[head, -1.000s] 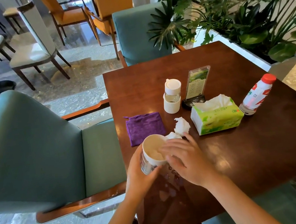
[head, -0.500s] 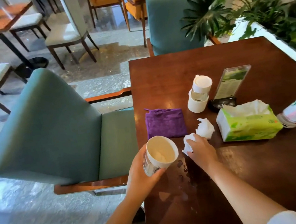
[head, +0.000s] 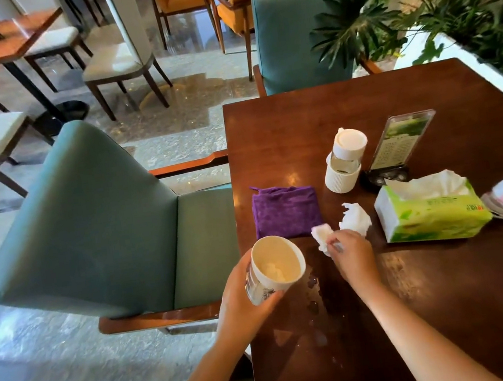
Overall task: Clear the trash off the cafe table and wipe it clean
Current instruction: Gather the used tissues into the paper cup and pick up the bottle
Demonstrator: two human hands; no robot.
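Trash-collecting step, wiping not begun. Left hand (head: 245,299) wrapped around paper cup (head: 274,267) at near left table (head: 451,308) edge, white wad inside. Right hand (head: 350,257) pinching crumpled tissue (head: 321,235); next, probably into cup. Second wad (head: 356,218), purple cloth (head: 285,211), droplets (head: 311,281) waiting nearby.

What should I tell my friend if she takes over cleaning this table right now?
Left hand: holds the paper cup, a wad already inside.
Right hand: pinches a crumpled tissue off the table.
Left to do: a second crumpled tissue lies beside it; droplets sit near the cup; the purple cloth lies folded, unused. Wiping not started.
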